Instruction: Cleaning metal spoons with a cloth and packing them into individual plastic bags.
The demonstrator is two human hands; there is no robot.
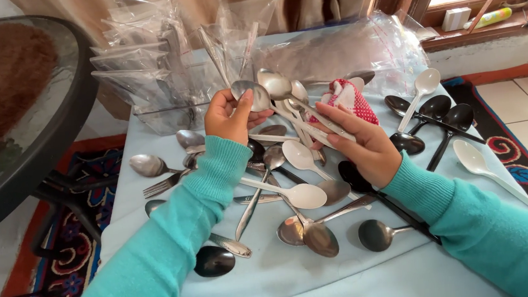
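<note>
My left hand [228, 116] pinches the bowl of a metal spoon [253, 94], held up above the table. In my right hand [365, 146] I grip a bunch of spoon handles [303, 121] together with a red and white patterned cloth [352, 98]; the bowls of that bunch fan up to the left, touching the spoon in my left hand. Both sleeves are teal. Below my hands lies a loose pile of metal, white plastic and black spoons [300, 196] on a pale blue tablecloth [269, 282]. A fork [164, 185] lies at the left of the pile.
Clear plastic bags [149, 69] are stacked at the back left, a larger crumpled bag [344, 49] at the back right. Black spoons [436, 117] and white spoons [478, 161] lie at the right. A round glass table [12, 107] stands left. A patterned rug [70, 261] covers the floor.
</note>
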